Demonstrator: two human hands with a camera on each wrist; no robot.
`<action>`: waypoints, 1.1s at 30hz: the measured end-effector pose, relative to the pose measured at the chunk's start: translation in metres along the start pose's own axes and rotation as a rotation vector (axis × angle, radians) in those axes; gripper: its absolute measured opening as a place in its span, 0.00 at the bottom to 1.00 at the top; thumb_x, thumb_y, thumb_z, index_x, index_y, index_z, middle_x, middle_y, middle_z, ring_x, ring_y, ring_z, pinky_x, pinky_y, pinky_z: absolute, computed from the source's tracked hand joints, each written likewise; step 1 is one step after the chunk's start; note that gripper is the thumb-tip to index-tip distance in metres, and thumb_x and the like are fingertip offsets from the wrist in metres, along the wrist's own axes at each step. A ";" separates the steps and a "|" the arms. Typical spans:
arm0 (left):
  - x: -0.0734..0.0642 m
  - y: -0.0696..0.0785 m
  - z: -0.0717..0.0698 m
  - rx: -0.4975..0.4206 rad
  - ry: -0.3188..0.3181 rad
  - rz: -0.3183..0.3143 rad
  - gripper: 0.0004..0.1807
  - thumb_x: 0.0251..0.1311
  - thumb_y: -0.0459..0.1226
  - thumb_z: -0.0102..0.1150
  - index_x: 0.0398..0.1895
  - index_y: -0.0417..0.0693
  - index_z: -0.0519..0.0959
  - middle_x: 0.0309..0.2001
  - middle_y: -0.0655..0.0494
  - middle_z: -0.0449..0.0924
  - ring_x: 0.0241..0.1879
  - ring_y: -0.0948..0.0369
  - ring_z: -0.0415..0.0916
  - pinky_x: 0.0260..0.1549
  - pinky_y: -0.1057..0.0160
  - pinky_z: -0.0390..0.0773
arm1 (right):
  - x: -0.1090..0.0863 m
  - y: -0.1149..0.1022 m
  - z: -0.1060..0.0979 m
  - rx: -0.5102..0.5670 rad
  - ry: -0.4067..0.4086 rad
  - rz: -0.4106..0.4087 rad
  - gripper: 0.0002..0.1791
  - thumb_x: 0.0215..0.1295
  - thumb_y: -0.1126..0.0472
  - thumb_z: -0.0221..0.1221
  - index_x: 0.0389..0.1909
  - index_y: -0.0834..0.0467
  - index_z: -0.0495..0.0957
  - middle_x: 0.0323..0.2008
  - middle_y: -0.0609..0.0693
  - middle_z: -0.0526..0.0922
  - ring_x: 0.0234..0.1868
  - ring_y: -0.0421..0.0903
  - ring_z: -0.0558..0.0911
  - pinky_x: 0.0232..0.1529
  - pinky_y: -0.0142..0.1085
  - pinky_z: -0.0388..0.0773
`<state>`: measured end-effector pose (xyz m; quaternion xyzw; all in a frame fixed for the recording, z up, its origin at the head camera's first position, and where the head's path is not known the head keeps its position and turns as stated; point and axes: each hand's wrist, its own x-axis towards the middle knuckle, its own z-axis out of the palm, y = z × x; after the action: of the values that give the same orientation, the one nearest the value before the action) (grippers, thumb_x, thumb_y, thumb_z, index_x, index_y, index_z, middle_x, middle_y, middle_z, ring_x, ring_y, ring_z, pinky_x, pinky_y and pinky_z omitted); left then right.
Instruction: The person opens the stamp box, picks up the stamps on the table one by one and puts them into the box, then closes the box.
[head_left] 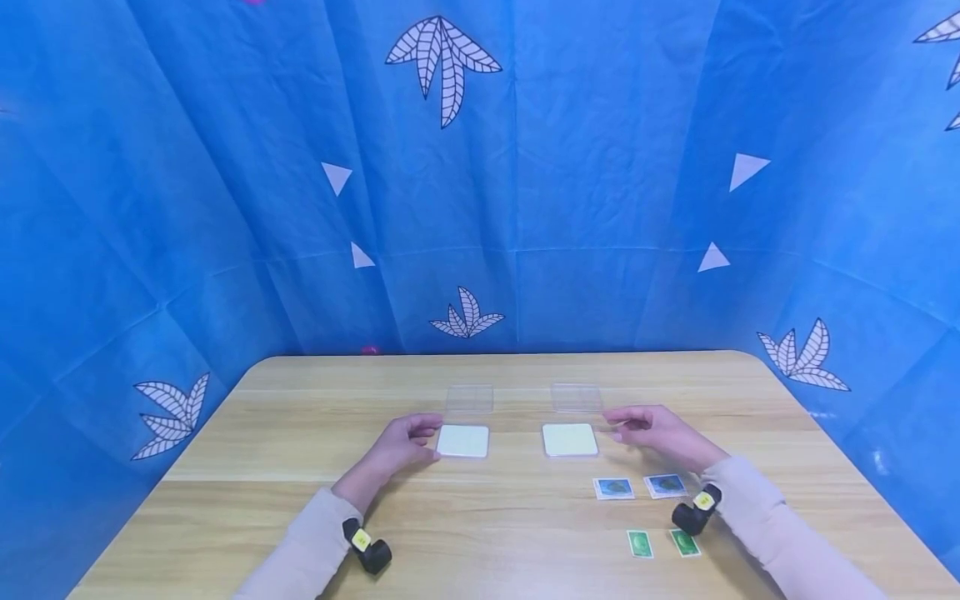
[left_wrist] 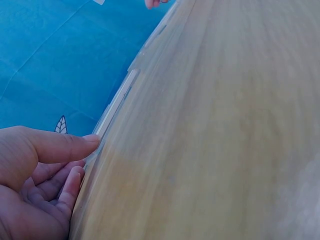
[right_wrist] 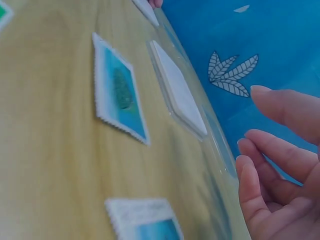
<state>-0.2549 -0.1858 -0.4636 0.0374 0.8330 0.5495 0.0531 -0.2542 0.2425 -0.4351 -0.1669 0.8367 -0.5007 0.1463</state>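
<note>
Two clear plastic cases lie with their lids folded back, each with a white pad inside: a left one (head_left: 462, 441) and a right one (head_left: 570, 440). My left hand (head_left: 405, 440) is at the left side of the left case, thumb tip (left_wrist: 91, 138) right at its edge and the other fingers loosely bent. Beside the right case, my right hand (head_left: 651, 431) hovers with fingers spread and nothing between them. In the right wrist view, the right case's white pad (right_wrist: 179, 95) shows apart from the fingertips (right_wrist: 260, 92).
Two blue picture stamps, a left one (head_left: 614, 489) and a right one (head_left: 665, 486), lie in front of my right hand. Closer in are two green stamps, a left one (head_left: 640, 544) and a right one (head_left: 685, 542). A blue patterned cloth (head_left: 525, 183) hangs behind the wooden table (head_left: 480, 533).
</note>
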 end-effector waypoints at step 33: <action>0.002 -0.003 0.000 0.016 0.011 -0.005 0.32 0.39 0.24 0.69 0.54 0.43 0.77 0.51 0.51 0.79 0.51 0.53 0.74 0.54 0.56 0.76 | -0.076 0.036 -0.023 0.065 -0.066 -0.070 0.24 0.64 0.65 0.56 0.57 0.75 0.68 0.55 0.72 0.72 0.46 0.36 0.78 0.47 0.24 0.75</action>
<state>-0.2572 -0.1866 -0.4661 0.0330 0.8377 0.5429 0.0496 -0.2002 0.3088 -0.4502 -0.2074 0.8083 -0.5268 0.1615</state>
